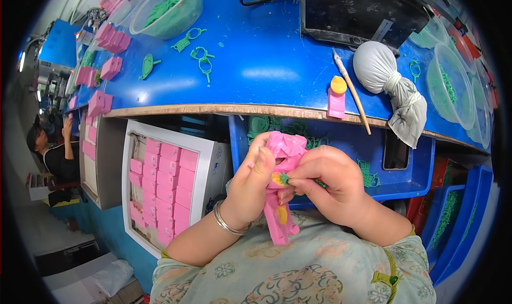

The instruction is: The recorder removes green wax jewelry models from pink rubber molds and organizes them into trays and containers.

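- Between the two hands, above the near side of a blue drawer (402, 182), a soft-looking pink piece (288, 144) is held; its top is creased and folded, and a yellow patch is shown lower down.
- By the left hand (252, 176), the pink piece is gripped along its side, with the thumb laid against it.
- By the right hand (335, 176), a small jagged green bit (284, 179) is pinched between thumb and forefinger at the yellow patch.
- Below the fingers, a pink strip (277, 230) with another yellow patch is seen hanging; whether it is joined to the piece above cannot be told.
- Small marks are borne by pink blocks (169, 180) stacked in a white-rimmed box (204, 168), and a pale label is stuck on a dusty black machine (362, 10); both are too small to be read.
- On the glossy blue tabletop (250, 53), a pink block with a smooth yellow oval (338, 85) is placed beside a slim stick tool (352, 89) and a knotted grey cloth bundle (376, 69).
- Thin, lacy green pieces (204, 61) are scattered there, and more are heaped in clear round bowls (186, 24).
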A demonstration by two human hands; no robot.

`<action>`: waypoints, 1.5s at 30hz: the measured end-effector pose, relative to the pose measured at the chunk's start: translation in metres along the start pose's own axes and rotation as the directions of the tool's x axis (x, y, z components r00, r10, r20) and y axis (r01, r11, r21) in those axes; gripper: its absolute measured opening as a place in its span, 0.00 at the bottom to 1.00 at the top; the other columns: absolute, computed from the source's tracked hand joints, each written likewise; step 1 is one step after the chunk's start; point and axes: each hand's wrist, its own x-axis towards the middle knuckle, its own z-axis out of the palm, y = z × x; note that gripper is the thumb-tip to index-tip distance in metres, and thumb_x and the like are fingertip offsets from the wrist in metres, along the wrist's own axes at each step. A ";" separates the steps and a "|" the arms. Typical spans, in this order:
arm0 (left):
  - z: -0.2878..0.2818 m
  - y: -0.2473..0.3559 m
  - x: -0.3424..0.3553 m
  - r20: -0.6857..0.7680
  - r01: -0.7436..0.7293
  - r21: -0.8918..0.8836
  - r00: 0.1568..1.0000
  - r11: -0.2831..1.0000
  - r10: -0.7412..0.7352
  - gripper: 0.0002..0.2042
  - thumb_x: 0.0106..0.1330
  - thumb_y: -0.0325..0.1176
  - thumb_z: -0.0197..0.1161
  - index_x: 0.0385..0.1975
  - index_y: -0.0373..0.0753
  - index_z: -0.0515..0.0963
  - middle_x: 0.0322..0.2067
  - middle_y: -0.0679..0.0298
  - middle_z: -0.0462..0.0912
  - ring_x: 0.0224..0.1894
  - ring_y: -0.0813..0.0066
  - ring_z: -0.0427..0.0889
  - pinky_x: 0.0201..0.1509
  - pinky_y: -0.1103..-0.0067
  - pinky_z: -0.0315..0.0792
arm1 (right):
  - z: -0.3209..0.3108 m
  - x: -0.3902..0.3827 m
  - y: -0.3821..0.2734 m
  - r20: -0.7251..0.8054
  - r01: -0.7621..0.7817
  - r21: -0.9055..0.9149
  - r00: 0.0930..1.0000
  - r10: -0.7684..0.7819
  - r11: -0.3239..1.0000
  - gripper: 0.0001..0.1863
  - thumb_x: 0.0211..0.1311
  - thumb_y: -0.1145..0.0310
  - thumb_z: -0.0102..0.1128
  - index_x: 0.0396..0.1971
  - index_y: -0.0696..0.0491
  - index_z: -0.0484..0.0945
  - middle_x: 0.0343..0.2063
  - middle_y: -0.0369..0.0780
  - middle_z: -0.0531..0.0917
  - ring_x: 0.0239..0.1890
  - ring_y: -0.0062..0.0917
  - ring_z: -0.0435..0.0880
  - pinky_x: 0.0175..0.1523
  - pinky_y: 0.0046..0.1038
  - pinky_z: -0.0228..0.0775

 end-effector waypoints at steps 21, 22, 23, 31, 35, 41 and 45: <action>0.005 0.003 0.004 -0.056 -0.349 0.423 0.911 0.836 0.409 0.30 0.63 0.59 0.45 0.50 0.36 0.58 0.36 0.57 0.74 0.31 0.78 0.72 0.33 0.84 0.68 | -0.012 -0.002 -0.010 0.067 0.267 -0.423 0.962 -0.264 0.866 0.13 0.38 0.75 0.60 0.30 0.58 0.77 0.26 0.39 0.76 0.24 0.29 0.76 0.28 0.26 0.67; 0.007 0.004 0.005 -0.055 -0.395 0.476 0.878 0.786 0.475 0.31 0.61 0.61 0.45 0.50 0.36 0.58 0.35 0.57 0.74 0.30 0.78 0.72 0.31 0.84 0.68 | -0.013 -0.002 -0.011 0.052 0.252 -0.405 0.966 -0.253 0.879 0.13 0.38 0.76 0.60 0.30 0.59 0.77 0.26 0.40 0.76 0.23 0.29 0.76 0.28 0.26 0.66; 0.009 0.005 0.005 -0.059 -0.398 0.470 0.876 0.788 0.478 0.31 0.61 0.61 0.45 0.50 0.36 0.58 0.35 0.57 0.74 0.30 0.78 0.72 0.31 0.84 0.68 | -0.015 -0.002 -0.013 0.050 0.270 -0.411 0.960 -0.274 0.871 0.13 0.38 0.76 0.60 0.30 0.59 0.77 0.26 0.40 0.76 0.23 0.29 0.76 0.28 0.26 0.66; 0.007 0.026 0.031 -0.040 -0.588 0.550 0.690 0.593 0.723 0.28 0.57 0.41 0.61 0.52 0.35 0.58 0.37 0.56 0.71 0.30 0.77 0.71 0.33 0.82 0.69 | -0.023 -0.011 -0.018 -0.275 -0.176 0.373 0.917 0.290 0.911 0.04 0.60 0.76 0.51 0.32 0.59 0.74 0.21 0.38 0.74 0.20 0.21 0.72 0.26 0.19 0.63; 0.007 0.035 0.060 -0.010 -0.628 0.584 0.628 0.514 0.779 0.33 0.50 0.20 0.65 0.53 0.35 0.53 0.49 0.55 0.64 0.52 0.70 0.68 0.55 0.75 0.65 | -0.024 -0.015 -0.006 -0.057 -0.207 0.806 0.905 0.421 0.555 0.14 0.68 0.64 0.37 0.28 0.57 0.68 0.19 0.35 0.69 0.17 0.16 0.64 0.24 0.16 0.55; -0.003 0.039 0.068 0.384 -0.404 0.903 0.613 -0.144 0.690 0.21 0.48 0.32 0.66 0.44 0.36 0.73 0.54 0.46 0.65 0.56 0.50 0.64 0.60 0.65 0.56 | -0.023 -0.020 -0.007 0.067 -0.367 0.780 0.854 0.516 0.507 0.15 0.68 0.62 0.35 0.30 0.57 0.69 0.18 0.33 0.68 0.18 0.14 0.63 0.23 0.16 0.54; 0.007 0.037 0.042 0.287 -0.594 0.761 0.668 0.260 0.686 0.19 0.46 0.32 0.69 0.39 0.34 0.75 0.41 0.57 0.73 0.44 0.67 0.72 0.47 0.76 0.67 | -0.025 -0.017 -0.013 0.103 -0.429 0.700 0.852 0.514 0.571 0.15 0.68 0.64 0.38 0.30 0.57 0.71 0.16 0.32 0.67 0.18 0.13 0.63 0.23 0.16 0.54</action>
